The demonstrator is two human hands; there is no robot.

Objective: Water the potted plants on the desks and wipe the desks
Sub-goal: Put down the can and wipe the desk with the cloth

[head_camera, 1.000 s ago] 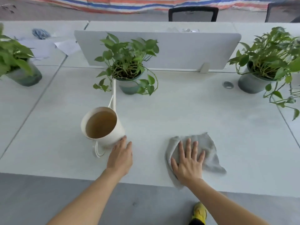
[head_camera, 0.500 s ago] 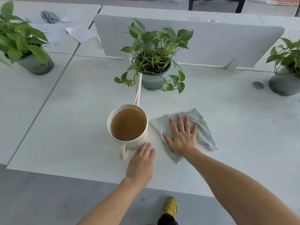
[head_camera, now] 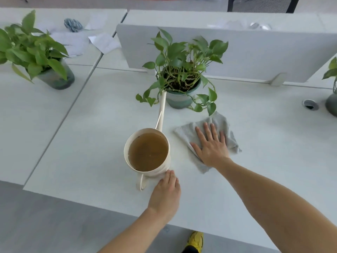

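Right hand [head_camera: 212,148] lies flat with fingers straight and spread, pressing the grey cloth [head_camera: 221,120] onto the desk; nothing is gripped. Left hand [head_camera: 165,192] rests palm-down at the near edge, its straight fingertips [head_camera: 170,173] touching the lower wall of the watering can beside the handle, not curled round it.

White desk [head_camera: 91,143] fills most of the view and adjoins a second desk [head_camera: 27,115] on the left along a narrow seam. White partition panel [head_camera: 255,55] stands upright along the far edge. Behind it, part of a black chair [head_camera: 262,4] shows.

Central potted plant [head_camera: 182,52] sits in a green-grey pot [head_camera: 179,101] just in front of the panel, with vines trailing over the rim. A left potted plant [head_camera: 32,50] stands on the adjoining desk; a right pot [head_camera: 331,105] is cut off by the frame edge.

Cream watering can [head_camera: 160,171] stands upright near the front of the desk, holding brownish water. Its long thin spout [head_camera: 162,108] points toward the central pot, the tip close beside the rim. Its loop handle [head_camera: 141,183] faces the person.

The cloth lies between the can and the central pot's trailing leaves, to the can's right and apart from it.

Smaller items: loose papers [head_camera: 104,42] and a blue-grey bundle [head_camera: 73,24] on the far left desk, a round cable grommet [head_camera: 310,104] near the right pot, a yellow shoe [head_camera: 196,239] on the floor below.
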